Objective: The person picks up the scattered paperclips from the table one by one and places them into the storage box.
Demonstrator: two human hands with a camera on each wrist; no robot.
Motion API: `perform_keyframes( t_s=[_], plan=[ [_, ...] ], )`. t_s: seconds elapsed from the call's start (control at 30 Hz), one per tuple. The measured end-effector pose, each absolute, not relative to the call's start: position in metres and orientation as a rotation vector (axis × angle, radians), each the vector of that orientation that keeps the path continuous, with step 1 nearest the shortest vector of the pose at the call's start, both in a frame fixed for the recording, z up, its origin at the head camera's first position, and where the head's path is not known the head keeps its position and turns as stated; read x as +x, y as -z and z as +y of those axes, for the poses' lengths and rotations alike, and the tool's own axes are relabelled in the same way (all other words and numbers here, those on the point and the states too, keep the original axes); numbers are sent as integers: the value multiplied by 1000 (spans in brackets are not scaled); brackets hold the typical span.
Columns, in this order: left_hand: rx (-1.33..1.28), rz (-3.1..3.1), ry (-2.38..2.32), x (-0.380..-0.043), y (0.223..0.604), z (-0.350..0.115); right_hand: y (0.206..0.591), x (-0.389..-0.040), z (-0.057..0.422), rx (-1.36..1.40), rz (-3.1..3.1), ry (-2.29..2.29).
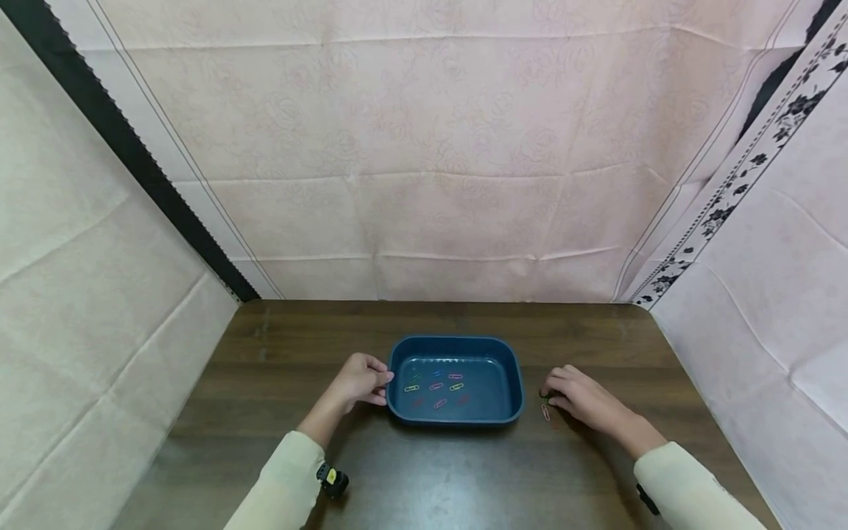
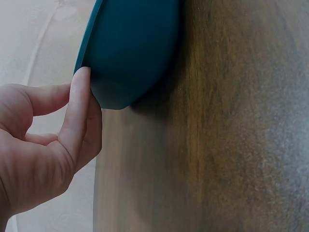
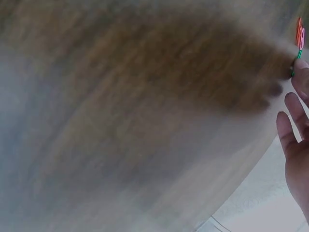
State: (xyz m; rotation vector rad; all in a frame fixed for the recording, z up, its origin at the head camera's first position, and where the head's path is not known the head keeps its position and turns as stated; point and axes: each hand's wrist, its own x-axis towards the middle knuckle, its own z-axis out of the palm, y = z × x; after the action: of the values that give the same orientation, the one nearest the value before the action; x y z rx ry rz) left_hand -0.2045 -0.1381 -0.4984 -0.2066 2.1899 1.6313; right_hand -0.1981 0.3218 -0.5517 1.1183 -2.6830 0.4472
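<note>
A blue rectangular tray (image 1: 493,379) sits mid-table with several coloured paper clips (image 1: 436,386) spread on its floor: green, blue, pink, yellow and red. At its left end, my left hand (image 1: 363,379) pinches the rim between thumb and fingers; the left wrist view shows the thumb against the outer wall (image 2: 130,48). To the right of the tray, my right hand (image 1: 583,397) pinches a green paper clip (image 3: 299,54) by its end. Pink (image 3: 302,38) and orange-red (image 3: 298,28) paper clips hang together with it beyond the fingertips. Its other fingers are loosely extended.
The tray and both hands are over a brown wooden table (image 1: 424,471). Pale cloth hangs behind it (image 1: 424,221) and along the left (image 1: 86,331) and right (image 1: 762,294) sides. A black device (image 1: 333,480) is strapped on the left wrist.
</note>
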Motion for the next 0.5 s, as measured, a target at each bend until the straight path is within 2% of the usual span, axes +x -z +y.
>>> perform_keyframes(
  t_s=[0.5],
  plan=[
    [-224, 2189, -1618, -206, 499, -138, 542, -200, 317, 1058, -2887, -574]
  ],
)
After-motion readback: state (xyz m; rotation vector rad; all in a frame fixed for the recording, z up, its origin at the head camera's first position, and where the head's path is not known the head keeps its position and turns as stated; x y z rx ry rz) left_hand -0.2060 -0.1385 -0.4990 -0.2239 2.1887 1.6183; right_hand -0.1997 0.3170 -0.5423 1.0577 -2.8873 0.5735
